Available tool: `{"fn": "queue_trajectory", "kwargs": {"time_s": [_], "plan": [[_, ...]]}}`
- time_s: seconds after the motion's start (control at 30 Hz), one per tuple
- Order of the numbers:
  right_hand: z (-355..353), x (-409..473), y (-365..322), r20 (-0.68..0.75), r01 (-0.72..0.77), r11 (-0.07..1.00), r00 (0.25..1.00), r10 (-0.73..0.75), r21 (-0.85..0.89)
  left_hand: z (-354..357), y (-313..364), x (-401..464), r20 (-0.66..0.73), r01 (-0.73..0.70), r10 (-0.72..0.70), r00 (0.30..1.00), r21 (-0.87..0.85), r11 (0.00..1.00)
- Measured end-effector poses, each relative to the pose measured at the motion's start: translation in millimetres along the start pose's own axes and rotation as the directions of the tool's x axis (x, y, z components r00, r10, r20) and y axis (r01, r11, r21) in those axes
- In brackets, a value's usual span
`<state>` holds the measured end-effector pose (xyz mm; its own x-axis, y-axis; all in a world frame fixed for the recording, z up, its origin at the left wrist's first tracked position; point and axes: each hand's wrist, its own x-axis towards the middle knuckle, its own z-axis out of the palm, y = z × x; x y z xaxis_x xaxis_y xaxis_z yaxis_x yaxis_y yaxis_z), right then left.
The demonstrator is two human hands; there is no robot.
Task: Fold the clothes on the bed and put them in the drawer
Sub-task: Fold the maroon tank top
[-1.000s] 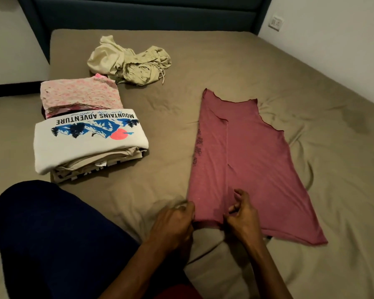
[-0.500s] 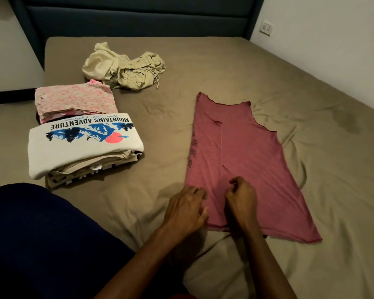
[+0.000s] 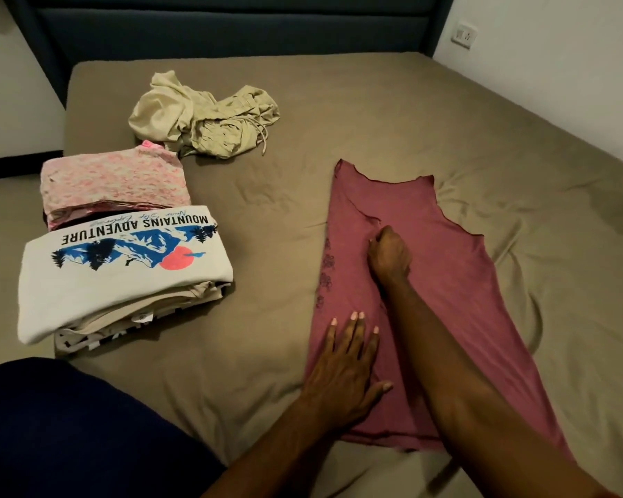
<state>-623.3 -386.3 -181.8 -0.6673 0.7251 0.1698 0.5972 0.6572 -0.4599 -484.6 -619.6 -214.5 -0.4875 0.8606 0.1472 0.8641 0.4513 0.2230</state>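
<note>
Your maroon top (image 3: 443, 282) lies spread on the olive bedsheet (image 3: 374, 113) at centre right of the frame, one side already folded inward along its length. Your left hand (image 3: 342, 368) rests flat on its lower left part, fingers straight and slightly spread. Your right hand (image 3: 389, 251) sits higher up, near the middle of the top, its fingers curled and pinching the folded edge of the fabric.

At left of the frame sits a folded stack topped by a white T-shirt (image 3: 123, 271) printed "MOUNTAINS ADVENTURE". Just above it lies a folded pink patterned garment (image 3: 114, 183). Above that, at upper centre left, a crumpled beige garment (image 3: 205, 120) lies unfolded. The dark blue headboard (image 3: 231, 26) spans the top, a wall socket (image 3: 464, 34) at upper right.
</note>
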Motion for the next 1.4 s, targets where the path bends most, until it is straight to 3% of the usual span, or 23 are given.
{"fn": "queue_trajectory", "kwargs": {"time_s": [0.17,0.27,0.5,0.63,0.73,0.8,0.93,1.03,1.1,1.17,1.23,1.3,1.33,1.4], "plan": [[11.3,-2.4,0.8,-0.081,-0.05,0.994,0.996,0.042,-0.099,-2.9,2.0,-11.2,-0.013,-0.01,0.01,1.0,-0.045,0.999],[6.4,-22.8,-4.7,-0.045,-0.028,0.983,0.999,0.02,-0.183,1.1,12.8,-28.8,-0.009,-0.026,0.026,1.0,-0.077,0.997],[-29.7,-156.2,41.9,0.226,0.166,0.984,0.963,-0.147,-0.068,3.6,21.0,-36.8,0.019,0.0,0.001,1.0,-0.068,0.998],[-59.2,-207.6,97.2,0.131,0.165,0.986,0.978,-0.16,-0.028,12.2,22.2,-38.8,0.022,-0.003,0.004,1.0,-0.027,1.0],[-80.5,-233.6,122.1,0.139,0.155,0.987,0.979,-0.147,-0.049,15.1,28.3,-43.0,-0.027,-0.036,0.035,0.999,-0.005,0.999],[-94.8,-245.9,140.5,0.097,0.083,0.995,0.992,-0.077,-0.061,16.1,37.7,-45.7,-0.05,-0.071,0.07,0.996,-0.009,0.997],[-128.6,-260.9,185.8,-0.129,-0.173,0.959,0.981,0.146,-0.225,13.1,67.4,-38.6,-0.155,-0.177,0.175,0.972,-0.001,0.984],[-161.5,-268.2,217.5,-0.194,-0.346,0.913,0.932,0.307,-0.214,8.7,103.5,-27.8,-0.339,-0.261,0.185,0.922,-0.193,0.946],[-176.6,-264.5,234.8,-0.126,-0.481,0.869,0.875,0.468,-0.115,1.3,127.8,-19.6,-0.308,-0.202,0.071,0.949,-0.418,0.886],[-190.4,-254.9,245.1,-0.008,-0.575,0.814,0.816,0.577,0.075,-5.2,154.1,-6.7,-0.146,-0.021,-0.094,0.985,-0.64,0.768],[-197.7,-245.8,244.7,0.215,-0.611,0.694,0.788,0.576,0.381,-16.4,177.7,10.9,0.093,0.205,-0.234,0.968,-0.83,0.518],[-211.5,-244.3,235.6,0.384,-0.558,0.624,0.83,0.405,0.548,-17.7,191.2,32.1,0.397,0.444,-0.266,0.879,-0.883,0.15],[-218.2,-243.9,231.3,0.456,-0.513,0.639,0.848,0.27,0.573,-15.6,192.8,41.6,0.493,0.516,-0.259,0.831,-0.856,0.024],[-232.7,-234.9,228.0,0.603,-0.428,0.696,0.797,-0.009,0.576,-7.4,190.3,62.4,0.513,0.545,-0.316,0.798,-0.838,0.015]]}}
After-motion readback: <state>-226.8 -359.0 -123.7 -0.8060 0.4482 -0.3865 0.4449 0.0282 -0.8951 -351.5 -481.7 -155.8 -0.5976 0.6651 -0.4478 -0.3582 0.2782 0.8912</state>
